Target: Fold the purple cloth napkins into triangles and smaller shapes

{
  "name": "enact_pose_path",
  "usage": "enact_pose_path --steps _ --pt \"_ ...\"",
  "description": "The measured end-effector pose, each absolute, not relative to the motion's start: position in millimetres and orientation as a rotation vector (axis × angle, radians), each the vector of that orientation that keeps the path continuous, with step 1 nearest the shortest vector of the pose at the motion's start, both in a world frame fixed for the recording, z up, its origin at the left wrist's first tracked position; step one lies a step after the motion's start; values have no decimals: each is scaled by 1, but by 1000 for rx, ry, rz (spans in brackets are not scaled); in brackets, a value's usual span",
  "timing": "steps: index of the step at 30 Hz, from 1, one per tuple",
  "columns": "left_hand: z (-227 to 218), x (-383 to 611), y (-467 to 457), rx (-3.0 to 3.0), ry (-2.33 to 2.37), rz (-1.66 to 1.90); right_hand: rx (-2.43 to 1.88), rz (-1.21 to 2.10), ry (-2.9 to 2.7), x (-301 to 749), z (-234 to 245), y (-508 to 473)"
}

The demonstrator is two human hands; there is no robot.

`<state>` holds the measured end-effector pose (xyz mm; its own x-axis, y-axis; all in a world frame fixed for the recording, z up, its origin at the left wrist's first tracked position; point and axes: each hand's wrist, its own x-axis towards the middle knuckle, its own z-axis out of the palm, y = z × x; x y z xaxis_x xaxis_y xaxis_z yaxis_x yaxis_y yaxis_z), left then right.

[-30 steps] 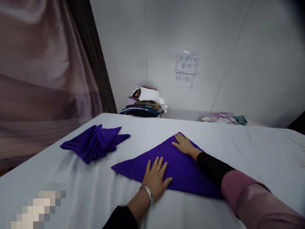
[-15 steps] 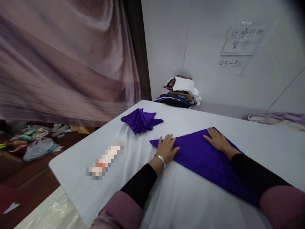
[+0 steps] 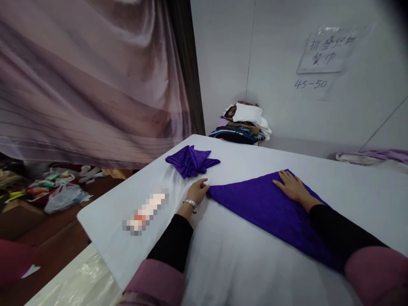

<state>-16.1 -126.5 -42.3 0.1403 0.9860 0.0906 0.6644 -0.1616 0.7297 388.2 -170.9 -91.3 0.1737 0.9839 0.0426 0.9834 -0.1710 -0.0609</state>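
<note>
A purple cloth napkin (image 3: 258,204), folded into a triangle, lies flat on the white table (image 3: 242,272). Its left corner is pinched between the thumb and fingers of my left hand (image 3: 196,192), which wears a silver bracelet (image 3: 191,202). My right hand (image 3: 292,186) rests flat on the napkin close to its top point, fingers spread. The right forearm covers part of the napkin's right side. Farther back on the left stands a second purple napkin (image 3: 191,161), gathered into a pleated, fan-like shape.
A blurred-out long object (image 3: 146,212) lies left of my left hand. Stacked clothes (image 3: 244,123) sit behind the table by the wall. Pinkish curtain (image 3: 95,85) hangs at the left, with plastic bags (image 3: 65,197) on the floor beneath. Handwritten paper (image 3: 325,53) is on the wall.
My left hand has slid left, from lying flat on the napkin to pinching its left corner. My right hand stays on the napkin. The view has shifted slightly.
</note>
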Motion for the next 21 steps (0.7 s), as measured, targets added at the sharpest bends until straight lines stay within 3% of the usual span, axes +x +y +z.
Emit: enact_pose_path --steps 12,21 --pt "-43 -33 -126 1800 1412 760 -2305 -65 -2009 393 -95 -172" --pt "-39 -29 -132 1959 1548 600 -2312 -63 -2006 391 -93 -172"
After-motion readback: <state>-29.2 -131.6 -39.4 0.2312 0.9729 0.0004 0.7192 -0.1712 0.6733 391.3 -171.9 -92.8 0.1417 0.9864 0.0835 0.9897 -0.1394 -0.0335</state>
